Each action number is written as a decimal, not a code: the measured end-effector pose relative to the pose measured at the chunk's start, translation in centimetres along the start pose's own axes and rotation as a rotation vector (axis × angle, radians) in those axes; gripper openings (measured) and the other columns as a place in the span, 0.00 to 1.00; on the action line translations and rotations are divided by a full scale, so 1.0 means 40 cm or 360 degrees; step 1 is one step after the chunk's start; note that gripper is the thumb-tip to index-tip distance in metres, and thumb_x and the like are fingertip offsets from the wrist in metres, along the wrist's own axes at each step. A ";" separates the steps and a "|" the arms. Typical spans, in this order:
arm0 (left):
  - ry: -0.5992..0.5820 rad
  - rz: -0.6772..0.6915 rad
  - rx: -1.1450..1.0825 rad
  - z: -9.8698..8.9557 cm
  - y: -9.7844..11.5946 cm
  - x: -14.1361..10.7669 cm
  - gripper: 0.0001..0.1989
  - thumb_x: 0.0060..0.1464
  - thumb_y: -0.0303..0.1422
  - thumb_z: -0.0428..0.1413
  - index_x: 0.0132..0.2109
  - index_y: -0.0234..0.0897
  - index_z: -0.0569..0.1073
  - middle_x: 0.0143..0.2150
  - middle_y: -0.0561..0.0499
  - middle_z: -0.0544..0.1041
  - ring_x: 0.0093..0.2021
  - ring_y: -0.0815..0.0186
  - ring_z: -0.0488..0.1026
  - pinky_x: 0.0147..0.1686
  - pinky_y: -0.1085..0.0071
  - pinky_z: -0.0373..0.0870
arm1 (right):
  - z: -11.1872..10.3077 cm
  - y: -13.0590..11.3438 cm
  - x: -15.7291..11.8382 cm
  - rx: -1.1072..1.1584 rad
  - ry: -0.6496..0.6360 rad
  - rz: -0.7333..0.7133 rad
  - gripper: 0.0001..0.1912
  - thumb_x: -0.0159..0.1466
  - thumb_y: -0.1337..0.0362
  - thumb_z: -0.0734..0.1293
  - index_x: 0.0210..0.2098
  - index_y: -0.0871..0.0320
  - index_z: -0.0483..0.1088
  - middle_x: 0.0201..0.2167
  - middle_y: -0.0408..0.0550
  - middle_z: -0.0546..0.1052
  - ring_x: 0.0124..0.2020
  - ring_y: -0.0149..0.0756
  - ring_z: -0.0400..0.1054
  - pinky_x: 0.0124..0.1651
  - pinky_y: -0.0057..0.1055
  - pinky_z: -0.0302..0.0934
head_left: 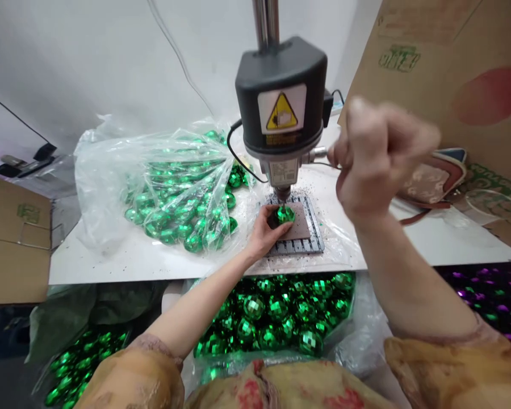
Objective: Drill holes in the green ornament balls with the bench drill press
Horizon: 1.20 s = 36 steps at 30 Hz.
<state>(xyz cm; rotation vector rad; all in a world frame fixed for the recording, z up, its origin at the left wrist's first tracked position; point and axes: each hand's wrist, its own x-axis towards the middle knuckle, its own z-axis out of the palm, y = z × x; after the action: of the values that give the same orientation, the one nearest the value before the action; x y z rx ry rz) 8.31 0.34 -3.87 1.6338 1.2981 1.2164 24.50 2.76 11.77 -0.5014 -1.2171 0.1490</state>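
My left hand [267, 230] grips a shiny green faceted ball [285, 215] between thumb and fingers. The ball rests on a brown pad over the slotted metal base [315, 227] of a bench drill press [282, 96]. Right above it is the drill's chuck [283, 192]; I cannot tell whether the bit is inside the ball. Raised on the right side of the drill head, my right hand [372, 153] is closed around the feed lever [320, 153], most of which the fingers hide. It is slightly blurred.
A clear plastic bag [111, 153] of green balls lies left of the drill. Below the table edge sits an open bag of more green balls [276, 307]. Cardboard boxes [430, 68] and a small bag [434, 182] stand right. Dark shavings surround the base. Purple and green balls [494, 295] lie lower right.
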 end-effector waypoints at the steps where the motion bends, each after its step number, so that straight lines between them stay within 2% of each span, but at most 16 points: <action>1: 0.0067 0.0012 0.0068 -0.003 0.014 -0.007 0.22 0.50 0.34 0.68 0.49 0.38 0.69 0.46 0.47 0.78 0.46 0.61 0.77 0.48 0.62 0.74 | 0.012 -0.002 0.030 0.0133 0.0021 0.0031 0.24 0.66 0.69 0.64 0.17 0.55 0.50 0.13 0.36 0.52 0.14 0.24 0.50 0.20 0.30 0.43; 3: 0.0147 0.0057 0.0200 -0.017 0.048 -0.039 0.21 0.50 0.33 0.67 0.48 0.38 0.69 0.44 0.48 0.78 0.43 0.62 0.76 0.45 0.65 0.74 | 0.034 0.004 0.077 0.0190 -0.0033 0.0079 0.24 0.66 0.72 0.64 0.17 0.55 0.53 0.14 0.35 0.53 0.13 0.22 0.49 0.20 0.30 0.43; 5: 0.0032 0.0108 0.0302 -0.044 0.087 -0.103 0.20 0.50 0.34 0.67 0.48 0.39 0.70 0.43 0.48 0.78 0.41 0.63 0.76 0.42 0.66 0.73 | 0.045 0.017 0.103 0.0169 -0.0080 0.0142 0.24 0.67 0.72 0.62 0.17 0.54 0.52 0.14 0.36 0.53 0.13 0.21 0.51 0.21 0.28 0.45; 8: -0.0563 0.0163 0.0528 -0.095 0.127 -0.251 0.19 0.52 0.37 0.66 0.49 0.39 0.71 0.44 0.47 0.78 0.42 0.60 0.76 0.42 0.65 0.74 | 0.045 0.032 0.109 0.0094 -0.0096 0.0187 0.26 0.68 0.72 0.62 0.18 0.52 0.49 0.15 0.36 0.55 0.14 0.21 0.52 0.21 0.27 0.46; 10: -0.0964 0.0172 0.0887 -0.125 0.134 -0.363 0.17 0.53 0.36 0.65 0.48 0.39 0.72 0.46 0.45 0.77 0.45 0.55 0.76 0.45 0.60 0.75 | 0.043 0.035 0.105 0.0093 -0.0067 0.0148 0.27 0.67 0.73 0.63 0.17 0.52 0.47 0.14 0.36 0.55 0.14 0.21 0.51 0.20 0.28 0.45; 13: -0.1226 0.0050 0.1528 -0.158 0.133 -0.489 0.17 0.53 0.33 0.65 0.49 0.38 0.73 0.51 0.41 0.76 0.50 0.50 0.75 0.48 0.54 0.75 | 0.045 0.033 0.099 0.0148 -0.0026 0.0082 0.26 0.68 0.73 0.63 0.17 0.53 0.50 0.13 0.36 0.55 0.13 0.20 0.49 0.20 0.29 0.43; 15: -0.1308 0.0003 0.1646 -0.177 0.139 -0.510 0.19 0.54 0.36 0.65 0.52 0.39 0.72 0.52 0.41 0.76 0.50 0.50 0.76 0.48 0.56 0.75 | 0.047 0.031 0.097 0.0177 -0.0047 0.0048 0.25 0.68 0.73 0.62 0.17 0.55 0.52 0.13 0.35 0.55 0.13 0.20 0.48 0.20 0.30 0.43; 17: -0.1276 0.0046 0.1491 -0.198 0.147 -0.466 0.17 0.59 0.40 0.61 0.52 0.40 0.72 0.49 0.43 0.76 0.46 0.55 0.77 0.45 0.60 0.75 | 0.049 0.032 0.096 0.0234 -0.0037 0.0009 0.25 0.67 0.73 0.63 0.16 0.55 0.52 0.13 0.35 0.53 0.13 0.20 0.48 0.19 0.31 0.41; 18: -0.1178 0.0102 0.1370 -0.208 0.148 -0.421 0.13 0.63 0.40 0.58 0.51 0.40 0.72 0.47 0.44 0.77 0.44 0.57 0.76 0.44 0.62 0.75 | 0.050 0.033 0.096 0.0267 -0.0024 -0.0004 0.26 0.67 0.73 0.63 0.16 0.55 0.52 0.12 0.35 0.52 0.12 0.21 0.48 0.19 0.31 0.40; 20: -0.0814 0.0245 0.1161 -0.230 0.134 -0.291 0.10 0.67 0.32 0.49 0.51 0.40 0.72 0.45 0.45 0.76 0.44 0.60 0.75 0.45 0.64 0.73 | 0.050 0.035 0.095 0.0323 0.0019 -0.0021 0.25 0.66 0.73 0.64 0.16 0.54 0.52 0.12 0.35 0.52 0.12 0.23 0.49 0.19 0.32 0.39; 22: -0.0445 0.0357 0.1112 -0.248 0.098 -0.134 0.14 0.63 0.24 0.46 0.50 0.40 0.73 0.46 0.44 0.75 0.47 0.58 0.74 0.48 0.62 0.72 | 0.049 0.036 0.094 0.0346 0.0033 -0.0006 0.25 0.65 0.70 0.66 0.16 0.54 0.54 0.12 0.36 0.54 0.12 0.24 0.50 0.18 0.32 0.39; 25: -0.0199 0.0092 0.1356 -0.268 0.027 0.080 0.15 0.53 0.18 0.53 0.45 0.36 0.76 0.48 0.38 0.74 0.51 0.49 0.72 0.53 0.54 0.68 | 0.046 0.033 0.092 0.0332 0.0013 0.0037 0.26 0.63 0.60 0.72 0.15 0.55 0.56 0.11 0.37 0.56 0.12 0.23 0.49 0.17 0.32 0.39; 27: -0.0144 -0.0059 0.1451 -0.279 -0.006 0.172 0.11 0.48 0.18 0.57 0.38 0.36 0.76 0.45 0.37 0.74 0.52 0.45 0.71 0.53 0.50 0.66 | 0.044 0.028 0.092 0.0310 -0.0007 0.0081 0.28 0.61 0.54 0.73 0.15 0.55 0.56 0.11 0.36 0.56 0.12 0.23 0.49 0.16 0.32 0.39; 29: -0.0108 -0.0070 0.1431 -0.290 -0.016 0.216 0.10 0.46 0.20 0.60 0.36 0.37 0.76 0.41 0.40 0.74 0.52 0.44 0.70 0.54 0.49 0.65 | 0.043 0.022 0.091 0.0311 0.0010 0.0095 0.28 0.62 0.54 0.72 0.16 0.55 0.55 0.12 0.36 0.55 0.12 0.23 0.49 0.17 0.32 0.40; 31: -0.0057 -0.0057 0.1151 -0.299 -0.003 0.220 0.11 0.46 0.24 0.63 0.39 0.38 0.76 0.40 0.43 0.74 0.49 0.49 0.72 0.54 0.51 0.67 | 0.043 0.019 0.091 0.0315 0.0029 0.0074 0.27 0.62 0.54 0.72 0.16 0.56 0.56 0.12 0.36 0.55 0.13 0.22 0.49 0.17 0.32 0.39; 36: -0.0125 -0.0486 -0.0475 -0.275 0.061 0.130 0.23 0.54 0.43 0.61 0.55 0.42 0.72 0.41 0.48 0.77 0.39 0.60 0.77 0.44 0.58 0.77 | 0.045 0.016 0.090 0.0294 0.0002 0.0074 0.30 0.57 0.44 0.71 0.15 0.57 0.56 0.11 0.36 0.57 0.12 0.21 0.47 0.16 0.32 0.39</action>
<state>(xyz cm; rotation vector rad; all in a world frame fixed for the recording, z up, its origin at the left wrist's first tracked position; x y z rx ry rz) -1.17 4.53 3.00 1.2103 1.1997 1.0869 24.21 5.19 15.05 -0.3687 -1.1782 0.2977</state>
